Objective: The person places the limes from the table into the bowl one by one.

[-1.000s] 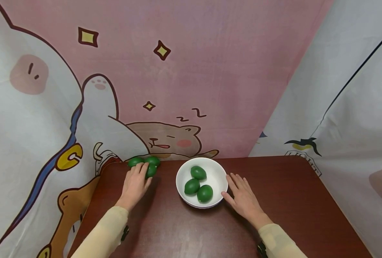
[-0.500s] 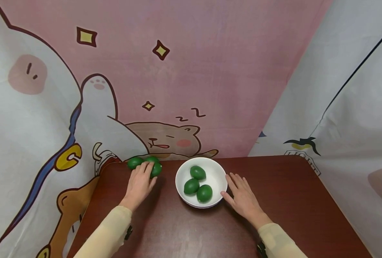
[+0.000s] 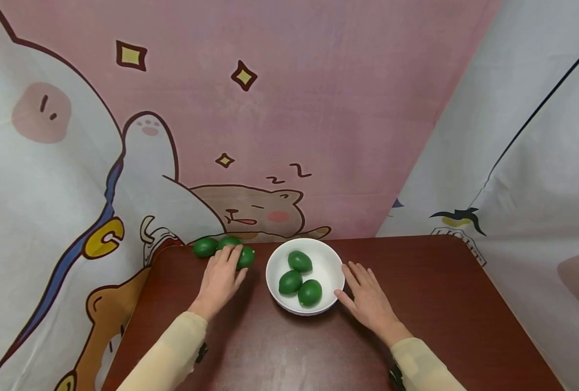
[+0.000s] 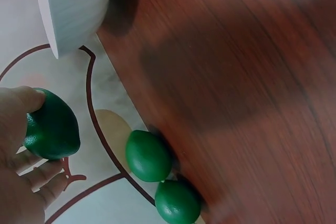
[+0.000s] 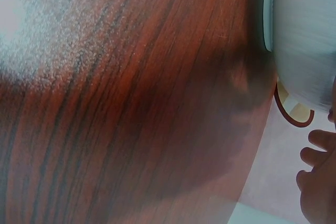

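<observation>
My left hand [image 3: 218, 277] grips a green lime [image 3: 246, 257] between thumb and fingers; the left wrist view shows this lime raised off the table. Two more limes, one at the far left [image 3: 205, 247] and one beside it [image 3: 229, 242], lie by the table's back edge, close behind that hand. To the right stands a white bowl [image 3: 329, 269] with three limes in it: an upper one [image 3: 300, 262], a left one [image 3: 290, 282] and a lower one [image 3: 310, 293]. My right hand [image 3: 367, 301], fingers extended, rests against the bowl's right side.
The dark red-brown wooden table [image 3: 279, 347] ends at the back against a hanging cloth [image 3: 338, 136] printed with cartoon animals. Pale cloth [image 3: 529, 179] also hangs along the right side.
My left hand has taken a lime away from the other two and moved it right, towards the bowl. The right hand and the bowl have stayed in place.
</observation>
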The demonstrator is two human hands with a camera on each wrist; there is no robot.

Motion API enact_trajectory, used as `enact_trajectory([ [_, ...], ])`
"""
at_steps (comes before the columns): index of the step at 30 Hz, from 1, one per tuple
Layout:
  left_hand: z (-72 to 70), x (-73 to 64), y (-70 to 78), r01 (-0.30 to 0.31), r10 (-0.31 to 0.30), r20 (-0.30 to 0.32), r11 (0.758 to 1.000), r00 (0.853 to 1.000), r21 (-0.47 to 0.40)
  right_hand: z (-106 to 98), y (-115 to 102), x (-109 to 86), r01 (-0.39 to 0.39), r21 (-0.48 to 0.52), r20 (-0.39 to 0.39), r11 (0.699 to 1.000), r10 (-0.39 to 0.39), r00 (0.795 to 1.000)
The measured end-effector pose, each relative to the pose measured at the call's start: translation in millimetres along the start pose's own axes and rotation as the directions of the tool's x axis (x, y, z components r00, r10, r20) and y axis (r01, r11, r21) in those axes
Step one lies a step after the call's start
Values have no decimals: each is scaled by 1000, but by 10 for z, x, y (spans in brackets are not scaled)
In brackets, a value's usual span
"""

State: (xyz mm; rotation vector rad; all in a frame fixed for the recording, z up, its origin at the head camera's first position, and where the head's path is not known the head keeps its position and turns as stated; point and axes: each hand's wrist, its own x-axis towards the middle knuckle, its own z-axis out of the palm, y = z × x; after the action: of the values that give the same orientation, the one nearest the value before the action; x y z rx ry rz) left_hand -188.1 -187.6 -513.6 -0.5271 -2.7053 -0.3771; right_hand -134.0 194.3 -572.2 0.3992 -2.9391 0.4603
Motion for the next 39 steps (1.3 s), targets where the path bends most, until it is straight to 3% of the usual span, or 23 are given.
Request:
enact_trajectory([
  [39,20,242,524,-31,32,10,996,999,-83,41,20,-2,0,-2,-7,1000,0,1000],
])
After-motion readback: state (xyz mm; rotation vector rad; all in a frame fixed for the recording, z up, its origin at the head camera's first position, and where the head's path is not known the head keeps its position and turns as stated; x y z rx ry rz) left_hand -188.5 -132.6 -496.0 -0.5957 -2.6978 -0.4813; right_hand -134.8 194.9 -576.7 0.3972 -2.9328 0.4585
